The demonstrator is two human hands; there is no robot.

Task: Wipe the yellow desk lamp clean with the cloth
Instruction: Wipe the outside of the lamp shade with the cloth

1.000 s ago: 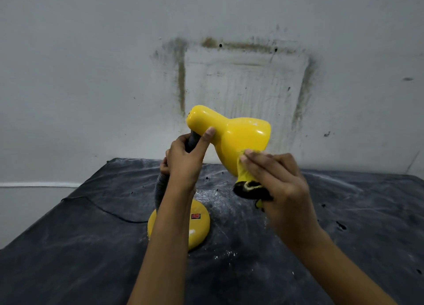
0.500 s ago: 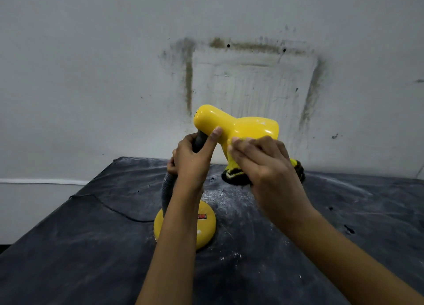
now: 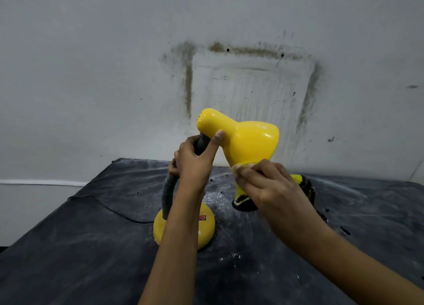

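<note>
The yellow desk lamp's shade [image 3: 243, 137] is tilted and points down to the right. Its grey flexible neck [image 3: 167, 194] rises from a round yellow base [image 3: 206, 231] with a small red switch. My left hand [image 3: 192, 164] grips the top of the neck, thumb pressed against the shade. My right hand [image 3: 268, 187] holds a yellow and black cloth [image 3: 305, 187] against the shade's lower rim. Most of the cloth is hidden under that hand.
The lamp stands on a table covered with a dusty black sheet [image 3: 91, 247]. A thin black cord [image 3: 110, 208] runs left from the base. A stained white wall [image 3: 114, 75] rises right behind the table.
My right hand with the cloth went up over the shade's side, then slid back down to its lower rim. The shade rocked slightly. My left hand kept its grip on the neck.
</note>
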